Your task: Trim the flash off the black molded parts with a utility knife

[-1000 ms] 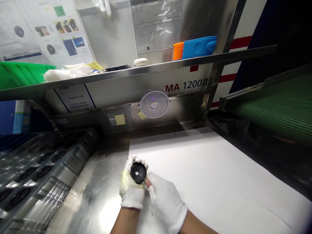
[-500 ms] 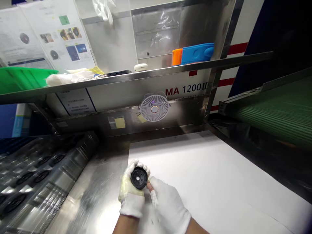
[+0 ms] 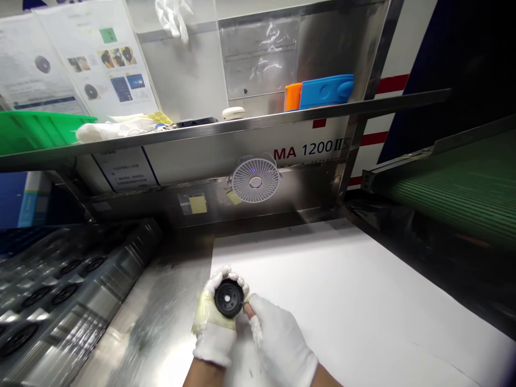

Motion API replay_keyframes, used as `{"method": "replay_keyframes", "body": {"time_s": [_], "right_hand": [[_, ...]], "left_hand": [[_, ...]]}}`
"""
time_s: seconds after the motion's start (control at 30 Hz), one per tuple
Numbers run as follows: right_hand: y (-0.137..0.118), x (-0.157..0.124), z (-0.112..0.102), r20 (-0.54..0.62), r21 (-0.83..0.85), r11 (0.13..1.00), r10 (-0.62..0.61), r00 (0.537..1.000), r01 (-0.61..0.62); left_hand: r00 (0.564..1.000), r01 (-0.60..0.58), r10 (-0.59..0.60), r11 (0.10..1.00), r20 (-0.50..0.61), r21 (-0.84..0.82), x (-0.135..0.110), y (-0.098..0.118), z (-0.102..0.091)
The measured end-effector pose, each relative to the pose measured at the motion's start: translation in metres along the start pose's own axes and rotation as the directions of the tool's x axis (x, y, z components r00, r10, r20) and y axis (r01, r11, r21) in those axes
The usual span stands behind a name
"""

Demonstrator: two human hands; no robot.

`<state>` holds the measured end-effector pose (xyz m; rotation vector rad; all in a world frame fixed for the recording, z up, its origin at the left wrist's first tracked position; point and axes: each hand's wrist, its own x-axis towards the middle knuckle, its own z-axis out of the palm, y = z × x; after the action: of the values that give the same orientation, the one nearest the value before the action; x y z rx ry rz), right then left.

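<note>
**Black disc held at the bench edge, both gloved hands on it**

I have the head view up and the work sits low in frame, just left of centre. The left hand (image 3: 213, 325), in a white cotton glove with a yellowish translucent patch across it, cups a black disc (image 3: 228, 298) from beneath and behind, fingers curled up around the rim. That grip reads as closed on the part. The disc's face points up toward the camera, showing a raised ring and a small pale centre hole.

The right hand (image 3: 280, 338), also white-gloved, comes in from the lower right, and one pinkish fingertip meets the disc's right edge. From here I cannot tell whether that hand is clamping or only touching.

Both hands hang over the near edge of a white sheet (image 3: 330, 279), which lies on a stainless steel bench (image 3: 161, 317). To the left sits a clear tray (image 3: 64, 293) holding rows of similar black discs. Ahead, a small white fan (image 3: 255, 180) is fixed beneath a steel shelf (image 3: 250, 121), below a machine panel marked "MA 1200II" (image 3: 310, 150). On the shelf are a green bin (image 3: 36, 131) and a blue case (image 3: 326, 91). A green ribbed belt (image 3: 455, 199) runs along the right.
</note>
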<state>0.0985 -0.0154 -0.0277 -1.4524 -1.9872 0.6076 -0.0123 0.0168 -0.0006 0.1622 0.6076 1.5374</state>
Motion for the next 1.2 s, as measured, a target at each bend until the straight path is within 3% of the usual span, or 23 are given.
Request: {"method": "replay_keyframes", "body": {"time_s": [0.2, 0.37, 0.47, 0.57, 0.7, 0.77, 0.9, 1.0, 1.2], "right_hand": [[-0.006, -0.002, 0.009, 0.006, -0.033, 0.996, -0.077, 0.997, 0.078], [0.001, 0.0, 0.002, -0.023, -0.018, 0.997, -0.075, 0.997, 0.074], [0.003, 0.0, -0.002, -0.035, 0.007, 0.999, -0.05, 0.998, 0.05], [0.0, -0.001, 0.001, -0.014, 0.004, 0.999, -0.037, 0.999, 0.037], [-0.004, -0.002, 0.009, 0.009, -0.041, 0.995, -0.087, 0.996, 0.087], [-0.003, -0.003, 0.01, 0.001, -0.07, 0.992, -0.104, 0.995, 0.104], [0.0, -0.001, 0.004, -0.01, -0.03, 0.994, -0.109, 0.994, 0.108], [0.002, 0.0, -0.001, -0.029, 0.007, 0.997, -0.076, 0.997, 0.076], [0.001, -0.003, 0.012, -0.035, -0.052, 0.993, -0.104, 0.994, 0.102]], "left_hand": [[0.997, -0.074, 0.075, 0.996, 0.014, -0.057, 0.001, -0.003, 0.0], [1.0, 0.03, -0.03, 0.997, 0.004, 0.065, -0.001, 0.0, -0.003], [0.999, 0.032, -0.033, 0.999, 0.031, 0.023, -0.001, 0.0, -0.003], [1.0, 0.028, -0.029, 0.999, -0.013, -0.031, 0.0, 0.0, 0.001], [0.999, -0.028, 0.026, 0.995, -0.022, -0.098, 0.0, -0.002, 0.006], [0.998, -0.055, 0.053, 0.996, -0.031, -0.07, -0.001, -0.003, 0.005], [0.999, 0.024, -0.022, 0.997, -0.027, 0.079, -0.003, -0.001, -0.002], [0.999, 0.044, -0.045, 0.998, 0.027, 0.05, -0.002, -0.001, -0.004], [0.995, -0.076, 0.072, 0.996, -0.074, -0.054, 0.0, -0.006, 0.006]]}}
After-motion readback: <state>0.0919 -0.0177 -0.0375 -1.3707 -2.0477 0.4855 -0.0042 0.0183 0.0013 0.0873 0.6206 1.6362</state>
